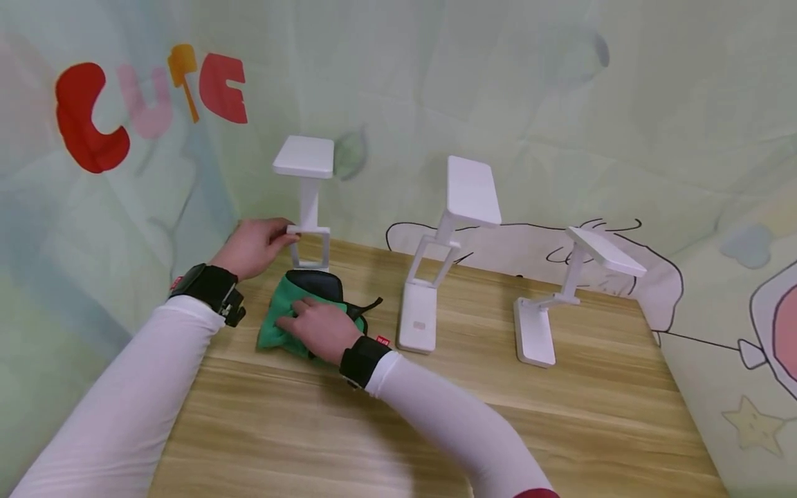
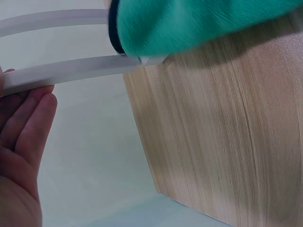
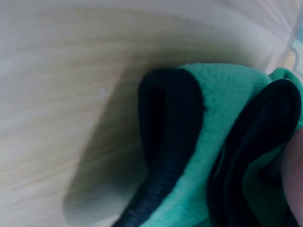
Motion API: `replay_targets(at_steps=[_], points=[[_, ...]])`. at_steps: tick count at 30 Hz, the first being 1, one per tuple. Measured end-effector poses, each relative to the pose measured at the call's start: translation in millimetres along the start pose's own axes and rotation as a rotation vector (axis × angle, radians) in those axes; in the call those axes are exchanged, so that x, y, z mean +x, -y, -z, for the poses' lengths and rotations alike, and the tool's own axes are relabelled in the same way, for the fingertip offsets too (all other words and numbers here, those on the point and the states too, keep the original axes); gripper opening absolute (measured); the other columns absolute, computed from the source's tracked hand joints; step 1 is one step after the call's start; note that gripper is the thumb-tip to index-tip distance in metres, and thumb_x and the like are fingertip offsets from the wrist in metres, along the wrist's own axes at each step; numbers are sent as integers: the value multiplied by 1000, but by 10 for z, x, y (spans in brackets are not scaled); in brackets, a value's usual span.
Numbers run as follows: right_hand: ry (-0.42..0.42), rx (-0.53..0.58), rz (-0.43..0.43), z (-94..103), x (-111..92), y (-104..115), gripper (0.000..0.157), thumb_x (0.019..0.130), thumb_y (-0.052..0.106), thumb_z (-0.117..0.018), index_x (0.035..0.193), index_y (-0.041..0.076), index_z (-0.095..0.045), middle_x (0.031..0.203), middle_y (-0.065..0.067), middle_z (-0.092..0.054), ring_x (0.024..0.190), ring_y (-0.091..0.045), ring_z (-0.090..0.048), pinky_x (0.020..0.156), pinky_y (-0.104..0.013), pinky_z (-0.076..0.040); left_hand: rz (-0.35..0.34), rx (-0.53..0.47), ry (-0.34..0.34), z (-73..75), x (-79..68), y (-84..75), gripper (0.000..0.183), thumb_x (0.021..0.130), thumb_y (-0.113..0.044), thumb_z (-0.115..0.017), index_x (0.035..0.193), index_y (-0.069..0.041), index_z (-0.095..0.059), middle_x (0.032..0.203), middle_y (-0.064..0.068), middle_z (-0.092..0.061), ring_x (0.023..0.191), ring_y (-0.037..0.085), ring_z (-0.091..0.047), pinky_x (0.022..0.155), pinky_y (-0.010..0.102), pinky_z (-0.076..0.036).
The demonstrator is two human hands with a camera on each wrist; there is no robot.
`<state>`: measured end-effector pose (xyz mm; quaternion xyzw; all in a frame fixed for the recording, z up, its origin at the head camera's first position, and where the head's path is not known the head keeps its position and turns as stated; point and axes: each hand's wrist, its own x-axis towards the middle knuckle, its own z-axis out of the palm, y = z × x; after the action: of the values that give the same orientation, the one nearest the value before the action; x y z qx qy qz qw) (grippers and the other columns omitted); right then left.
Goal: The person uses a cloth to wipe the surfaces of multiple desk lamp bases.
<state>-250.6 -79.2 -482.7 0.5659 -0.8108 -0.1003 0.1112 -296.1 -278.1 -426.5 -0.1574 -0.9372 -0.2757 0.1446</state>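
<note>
Two-handed: pinching leftmost lamp (image 1: 309,200) with left hand (image 1: 250,247), fingers nearly closed; gripping cloth (image 1: 284,301) with right hand (image 1: 320,332), fingers bent into it. Likely wiping low on leftmost lamp; next probably needs steady pinch while shifting cloth. Directly under right fingers: cloth, hiding leftmost lamp's foot. Right of leftmost lamp: second lamp (image 1: 418,311), third lamp (image 1: 533,335).

Left lamp (image 1: 304,155): base hidden behind the green cloth (image 1: 280,306), left of centre in the head view
Left grip (image 1: 252,245): cut off at the left wrist view's left edge
Right grip (image 1: 324,328): a blurred sliver at the right wrist view's right edge
Red tag (image 1: 382,339): marking too small to read
</note>
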Motion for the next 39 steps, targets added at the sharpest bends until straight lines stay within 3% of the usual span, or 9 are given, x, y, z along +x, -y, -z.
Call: replay_targets(at_steps=[6,17,33,39], points=[[-16,39,-18,-82,154,-79,35,100,11,-60,128,31,-64,106,2,-63,99,-12,-58,78,-23,-53,26,-9,21,4,-9,4,18,103,-23,-57,97,-8,-65,60,3,-42,51,20,-37,51,36,-31],[50,184,-234,-105,286,-306,38,106,16,-49,138,35,-57,138,0,-57,125,-13,-49,92,-28,-51,5,-12,34,21,41,3,17,103,-22,-57,98,-8,-65,64,4,-48,55,20,-42,54,36,-34],[72,182,-278,-148,154,-360,40,107,15,-48,142,33,-53,135,-1,-59,123,-14,-51,87,-32,-54,-4,3,12,-24,39,36,18,101,-25,-59,93,-10,-63,61,2,-41,53,20,-39,53,36,-32],[43,173,-288,-150,33,-328,38,105,14,-51,140,31,-56,116,0,-64,105,-12,-57,75,-31,-56,10,10,28,-21,22,60,16,102,-23,-58,96,-9,-62,62,4,-42,53,20,-39,52,36,-32]])
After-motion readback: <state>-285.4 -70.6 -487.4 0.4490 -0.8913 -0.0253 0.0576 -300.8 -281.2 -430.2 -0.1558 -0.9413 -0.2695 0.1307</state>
